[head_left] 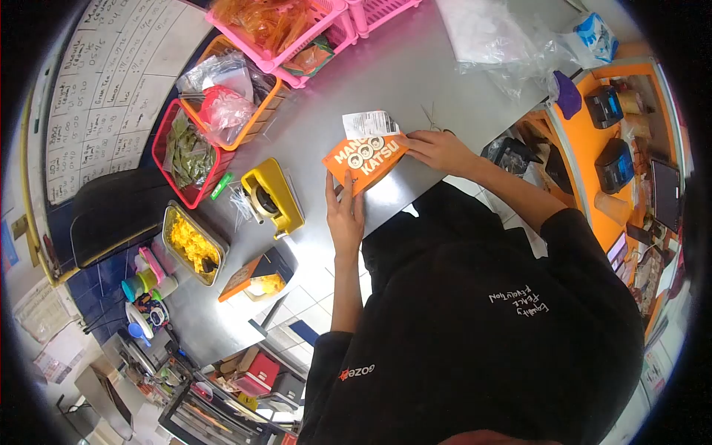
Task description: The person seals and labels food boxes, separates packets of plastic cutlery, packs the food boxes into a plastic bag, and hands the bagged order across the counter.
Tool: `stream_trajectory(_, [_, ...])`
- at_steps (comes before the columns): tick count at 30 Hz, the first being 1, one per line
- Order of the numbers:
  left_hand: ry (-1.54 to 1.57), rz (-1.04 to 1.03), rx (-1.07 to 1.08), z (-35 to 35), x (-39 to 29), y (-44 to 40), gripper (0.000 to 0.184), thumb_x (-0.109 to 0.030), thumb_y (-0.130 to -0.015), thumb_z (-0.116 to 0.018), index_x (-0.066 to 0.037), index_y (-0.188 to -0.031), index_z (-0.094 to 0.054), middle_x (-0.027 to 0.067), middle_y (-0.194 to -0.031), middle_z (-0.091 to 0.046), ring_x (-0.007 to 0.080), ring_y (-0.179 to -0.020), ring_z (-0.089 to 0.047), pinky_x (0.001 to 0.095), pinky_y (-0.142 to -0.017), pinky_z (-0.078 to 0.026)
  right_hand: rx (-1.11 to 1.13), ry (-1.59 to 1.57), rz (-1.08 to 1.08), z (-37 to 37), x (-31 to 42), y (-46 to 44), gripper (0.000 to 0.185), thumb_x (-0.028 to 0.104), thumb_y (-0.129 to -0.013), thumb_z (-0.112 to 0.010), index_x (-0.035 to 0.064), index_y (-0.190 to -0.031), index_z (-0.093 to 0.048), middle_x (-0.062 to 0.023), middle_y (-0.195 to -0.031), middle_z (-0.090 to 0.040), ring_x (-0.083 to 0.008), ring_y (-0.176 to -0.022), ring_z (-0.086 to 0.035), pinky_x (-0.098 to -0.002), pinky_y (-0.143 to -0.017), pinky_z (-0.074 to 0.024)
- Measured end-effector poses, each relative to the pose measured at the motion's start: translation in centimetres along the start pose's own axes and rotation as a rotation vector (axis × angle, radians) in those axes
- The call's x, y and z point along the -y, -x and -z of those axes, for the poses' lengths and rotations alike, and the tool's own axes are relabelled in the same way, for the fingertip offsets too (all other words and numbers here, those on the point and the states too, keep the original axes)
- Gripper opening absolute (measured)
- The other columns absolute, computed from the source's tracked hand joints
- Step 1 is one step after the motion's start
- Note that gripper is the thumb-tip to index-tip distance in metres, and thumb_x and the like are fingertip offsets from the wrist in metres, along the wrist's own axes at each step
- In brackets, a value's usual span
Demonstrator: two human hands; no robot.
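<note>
Orange cardboard makes up a flat-looking box [367,159] printed with round cartoon faces and the word "KATSU", held between two bare hands above a shiny metal surface [315,111]. The left hand [345,211] touches its near left side, fingers straight and slightly parted; the right hand [436,150] reaches its far right corner, fingers extended and together. Whether either set of fingers closes around the cardboard, I cannot tell. A white printed label [371,124] lies along the box's far edge. Left of the left hand stands a yellow tape dispenser [285,210]. Farther left are a metal tray [222,256] of yellow food and a red basket [210,184] with green packets.
</note>
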State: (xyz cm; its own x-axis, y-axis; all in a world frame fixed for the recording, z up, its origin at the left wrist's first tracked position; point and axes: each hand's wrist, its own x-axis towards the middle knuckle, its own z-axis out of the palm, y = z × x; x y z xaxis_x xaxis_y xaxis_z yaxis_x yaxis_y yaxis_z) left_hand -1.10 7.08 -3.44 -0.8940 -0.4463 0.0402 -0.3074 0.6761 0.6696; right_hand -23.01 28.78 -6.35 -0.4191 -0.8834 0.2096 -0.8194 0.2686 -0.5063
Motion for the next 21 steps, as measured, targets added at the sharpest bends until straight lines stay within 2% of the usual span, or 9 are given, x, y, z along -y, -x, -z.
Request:
stream_trajectory(2, [-0.019, -0.012, -0.005, 0.0, 0.0, -0.1, 0.053, -0.015, -0.102, -0.072, -0.010, -0.153, -0.059, 0.0287, -0.162, -0.041, 0.0388, -0.119, -0.070, 0.0444, -0.092, -0.062, -0.061, 0.003, 0.009, 0.0, 0.3, -0.2, 0.043, 0.024, -0.103, -0.066, 0.0196, -0.146, -0.063, -0.0074, -0.110, -0.072, -0.0263, -0.087, -0.073, -0.0388, -0.077, -0.0621])
stream_trajectory(6, [-0.044, -0.034, -0.017, -0.3, -0.1, 0.0, 0.051, -0.016, -0.104, -0.068, -0.010, -0.154, -0.058, 0.0294, -0.164, -0.038, 0.0391, -0.118, -0.070, 0.0432, -0.091, -0.062, -0.029, -0.005, -0.015, -0.2, 0.5, 0.4, 0.046, 0.023, -0.102, -0.067, 0.0195, -0.148, -0.061, -0.0084, -0.115, -0.071, -0.0258, -0.092, -0.073, -0.0372, -0.076, -0.0621])
stream_trajectory(9, [-0.030, 0.025, 0.026, -0.5, 0.2, 0.5, 0.052, -0.017, -0.106, -0.064, -0.011, -0.157, -0.054, 0.0309, -0.166, -0.034, 0.0416, -0.121, -0.067, 0.0450, -0.096, -0.059, -0.064, 0.023, 0.036, -0.8, 0.3, 0.8, 0.050, 0.024, -0.101, -0.068, 0.0214, -0.150, -0.059, -0.0090, -0.120, -0.070, -0.0259, -0.097, -0.073, -0.0373, -0.074, -0.0621])
stream_trajectory(12, [-0.114, -0.069, 0.075, -0.5, 1.6, 0.5, 0.058, -0.019, -0.105, -0.064, -0.014, -0.161, -0.048, 0.0341, -0.168, -0.029, 0.0448, -0.128, -0.059, 0.0494, -0.106, -0.049, -0.022, 0.058, 0.017, -1.1, 0.1, 1.0, 0.054, 0.023, -0.099, -0.070, 0.0241, -0.152, -0.058, -0.0097, -0.127, -0.067, -0.0264, -0.100, -0.071, -0.0369, -0.074, -0.0620])
stream_trajectory(15, [-0.117, -0.140, 0.069, -0.3, 1.9, 0.6, 0.059, -0.020, -0.104, -0.066, -0.016, -0.161, -0.049, 0.0352, -0.168, -0.028, 0.0459, -0.128, -0.059, 0.0496, -0.106, -0.048, 0.018, 0.029, 0.053, 0.4, 0.9, 0.4, 0.055, 0.021, -0.098, -0.071, 0.0258, -0.151, -0.059, -0.0104, -0.131, -0.064, -0.0268, -0.102, -0.070, -0.0370, -0.076, -0.0620])
stream_trajectory(17, [-0.088, -0.119, 0.078, -0.7, 2.5, 0.4, 0.059, -0.021, -0.103, -0.067, -0.019, -0.160, -0.051, 0.0360, -0.167, -0.028, 0.0471, -0.130, -0.058, 0.0517, -0.108, -0.047, 0.005, 0.131, 0.059, -0.4, 0.4, 0.6, 0.054, 0.019, -0.094, -0.073, 0.0248, -0.147, -0.064, -0.0102, -0.133, -0.061, -0.0260, -0.110, -0.067, -0.0380, -0.080, -0.0608])
stream_trajectory(18, [-0.213, -0.181, 0.035, -0.8, 2.6, 0.2, 0.058, -0.021, -0.103, -0.067, -0.020, -0.159, -0.052, 0.0366, -0.166, -0.029, 0.0474, -0.133, -0.056, 0.0522, -0.110, -0.046, 0.004, 0.128, 0.063, -0.3, 1.1, 0.2, 0.054, 0.019, -0.094, -0.073, 0.0248, -0.147, -0.064, -0.0102, -0.133, -0.061, -0.0260, -0.110, -0.067, -0.0380, -0.080, -0.0608])
stream_trajectory(20, [-0.331, -0.249, -0.011, -0.7, 2.5, 0.2, 0.057, -0.020, -0.103, -0.068, -0.022, -0.158, -0.054, 0.0372, -0.166, -0.030, 0.0478, -0.136, -0.054, 0.0526, -0.111, -0.045, -0.049, 0.205, 0.045, 0.6, 2.1, -0.1, 0.049, 0.016, -0.090, -0.074, 0.0223, -0.138, -0.070, -0.0103, -0.137, -0.062, -0.0279, -0.120, -0.063, -0.0435, -0.092, -0.0564])
stream_trajectory(21, [-0.344, -0.260, -0.020, -0.3, 2.1, 0.2, 0.055, -0.020, -0.101, -0.069, -0.022, -0.155, -0.056, 0.0352, -0.164, -0.033, 0.0481, -0.140, -0.051, 0.0534, -0.112, -0.045, -0.051, 0.211, 0.048, 0.9, 2.8, 0.2, 0.049, 0.016, -0.090, -0.074, 0.0223, -0.138, -0.070, -0.0103, -0.137, -0.062, -0.0279, -0.120, -0.063, -0.0435, -0.092, -0.0564])
